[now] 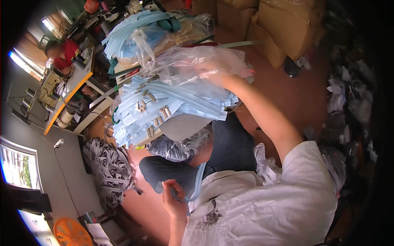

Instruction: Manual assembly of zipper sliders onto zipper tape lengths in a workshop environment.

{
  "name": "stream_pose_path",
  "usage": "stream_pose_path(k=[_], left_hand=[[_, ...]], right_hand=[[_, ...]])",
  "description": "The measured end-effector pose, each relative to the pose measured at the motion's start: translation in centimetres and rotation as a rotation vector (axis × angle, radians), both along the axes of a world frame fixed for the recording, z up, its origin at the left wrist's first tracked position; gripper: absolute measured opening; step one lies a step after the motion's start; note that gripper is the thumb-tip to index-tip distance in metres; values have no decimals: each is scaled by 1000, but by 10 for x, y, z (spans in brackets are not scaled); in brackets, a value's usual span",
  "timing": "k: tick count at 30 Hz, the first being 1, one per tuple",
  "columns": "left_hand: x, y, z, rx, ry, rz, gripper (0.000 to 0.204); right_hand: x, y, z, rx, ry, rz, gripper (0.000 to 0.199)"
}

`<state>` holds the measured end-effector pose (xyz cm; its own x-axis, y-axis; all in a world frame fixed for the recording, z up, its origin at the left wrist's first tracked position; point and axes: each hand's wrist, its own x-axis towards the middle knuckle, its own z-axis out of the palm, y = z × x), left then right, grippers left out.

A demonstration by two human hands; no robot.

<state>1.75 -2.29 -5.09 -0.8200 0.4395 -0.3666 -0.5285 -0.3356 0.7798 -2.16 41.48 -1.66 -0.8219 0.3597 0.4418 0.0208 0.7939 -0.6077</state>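
Note:
My left hand (174, 196), low in front of my lap, has its fingers closed on a light blue zipper strip (200, 182) that loops up over my thigh. My right arm reaches far forward to the table, where my right hand (212, 70) is under or inside a clear plastic bag (176, 61); its fingers are blurred behind the film. Below that bag lies a spread pile of light blue zipper strips (193, 98). Several small metal pieces (165, 111), resembling zipper pulls, rest on top of the pile. Red-handled snips (130, 75) lie at its far left side.
More blue strips (139, 22) are heaped at the table's far end. Cardboard boxes (283, 28) stand far right. A grey strip heap (108, 168) sits on the floor at left. Beyond it, a person in red (69, 53) sits at a sewing table (74, 98).

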Motion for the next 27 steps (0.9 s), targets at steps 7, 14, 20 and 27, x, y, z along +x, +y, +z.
stream_pose_path(k=[7, 14, 20, 27], left_hand=[[7, -9, -7, 20, -22, -43, 34], [11, -17, -9, 44, -34, -50, 33], [14, -13, -8, 33, -25, -74, 30], [11, -7, -10, -30, -2, -75, 30]], right_hand=[[32, -12, -9, 85, 371, -254, 21], [69, -25, -12, -102, 357, -359, 16], [104, -45, -16, -1012, 334, -117, 14], [123, -91, -15, -1422, 454, 117, 23]])
